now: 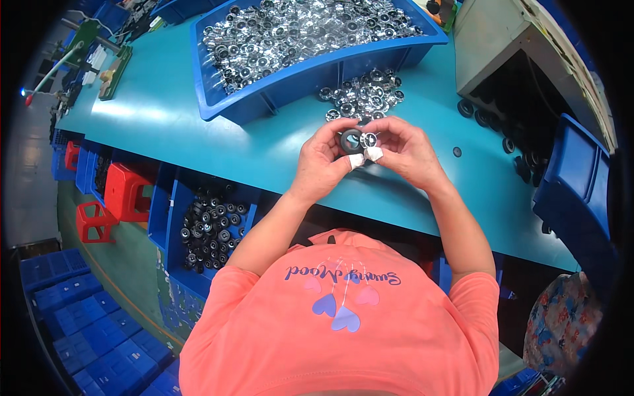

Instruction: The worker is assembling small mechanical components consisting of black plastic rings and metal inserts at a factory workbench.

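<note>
Above the table's near edge, my left hand (321, 164) is closed around a black ring-shaped wheel part (344, 141) with a glossy centre. Close beside it, my right hand (411, 154) pinches a small shiny clear hub-like part (369, 140) with a dark ring in it. The two parts sit side by side between my fingertips; whether they touch I cannot tell. White wraps cover both thumb tips. Just beyond my hands lies a loose heap of similar shiny parts (370, 94) on the teal table (277, 155).
A big blue bin (277, 90) full of shiny parts stands at the far side. Below the table on the left, a blue crate (173, 261) holds black wheels (214, 228). Black rings (507, 145) lie at the right by a box-like housing (485, 49). Red stools (125, 191) stand left.
</note>
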Tool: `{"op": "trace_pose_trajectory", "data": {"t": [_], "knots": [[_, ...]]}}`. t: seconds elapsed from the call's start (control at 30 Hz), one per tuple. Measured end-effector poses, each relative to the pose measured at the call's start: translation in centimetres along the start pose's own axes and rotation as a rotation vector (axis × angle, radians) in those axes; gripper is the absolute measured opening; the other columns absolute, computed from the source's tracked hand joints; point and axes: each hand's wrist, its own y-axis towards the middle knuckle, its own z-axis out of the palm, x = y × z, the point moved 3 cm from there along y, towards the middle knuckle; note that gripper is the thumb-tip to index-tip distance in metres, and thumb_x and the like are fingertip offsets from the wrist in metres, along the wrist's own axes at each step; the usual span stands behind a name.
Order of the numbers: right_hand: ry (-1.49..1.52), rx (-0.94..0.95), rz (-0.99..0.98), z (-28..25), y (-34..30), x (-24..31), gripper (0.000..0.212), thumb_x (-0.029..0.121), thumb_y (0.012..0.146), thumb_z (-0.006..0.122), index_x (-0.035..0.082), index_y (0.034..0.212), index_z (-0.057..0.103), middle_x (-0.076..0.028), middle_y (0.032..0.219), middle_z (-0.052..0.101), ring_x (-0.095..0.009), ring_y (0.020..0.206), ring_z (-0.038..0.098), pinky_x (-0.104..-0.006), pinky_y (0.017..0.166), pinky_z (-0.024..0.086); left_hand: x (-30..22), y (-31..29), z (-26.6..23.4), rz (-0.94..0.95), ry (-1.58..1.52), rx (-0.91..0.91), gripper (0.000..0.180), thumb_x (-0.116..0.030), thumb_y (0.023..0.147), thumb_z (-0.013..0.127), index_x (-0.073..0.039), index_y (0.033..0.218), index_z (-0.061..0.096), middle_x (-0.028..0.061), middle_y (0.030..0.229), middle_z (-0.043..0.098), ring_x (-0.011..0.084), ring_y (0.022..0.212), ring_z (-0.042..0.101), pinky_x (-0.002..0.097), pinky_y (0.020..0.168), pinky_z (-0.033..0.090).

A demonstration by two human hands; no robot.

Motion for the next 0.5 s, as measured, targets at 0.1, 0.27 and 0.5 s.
{"op": "trace_pose_trajectory", "data": {"t": [0.1,0.27,0.5], "knots": [[0.060,-0.012,0.018,0.1,-0.2,-0.8,0.036,0.003,0.081,0.080,0.002,0.116,0.070,0.001,0.100,0.063,-0.004,0.087,0.058,-0.0219,0.077,0.052,0.4,0.2,-0.6,0.011,-0.006,0.026,0.054,0.002,0.083,0.079,0.000,0.133,0.056,0.0099,0.123,0.062,0.0182,0.114,0.062,0.0343,0.099,0.055],[0.109,0.002,0.022,0.2,-0.3,-1.7,0.040,0.002,0.081,0.080,0.002,0.119,0.068,0.001,0.100,0.063,-0.004,0.086,0.057,-0.0217,0.077,0.052,-0.4,0.2,-0.5,0.062,0.162,0.059,0.053,0.001,0.084,0.078,0.000,0.133,0.058,0.0063,0.121,0.057,0.0167,0.112,0.061,0.0329,0.096,0.055],[0.089,-0.052,0.056,-0.9,-0.3,-2.4,0.040,0.000,0.081,0.078,0.003,0.120,0.069,0.003,0.095,0.062,-0.004,0.085,0.058,-0.0212,0.078,0.052,-1.0,-0.2,-0.2,0.128,0.498,-0.044,0.051,-0.001,0.082,0.078,0.000,0.129,0.060,0.0046,0.113,0.057,0.0111,0.099,0.060,0.0267,0.082,0.053]]}}
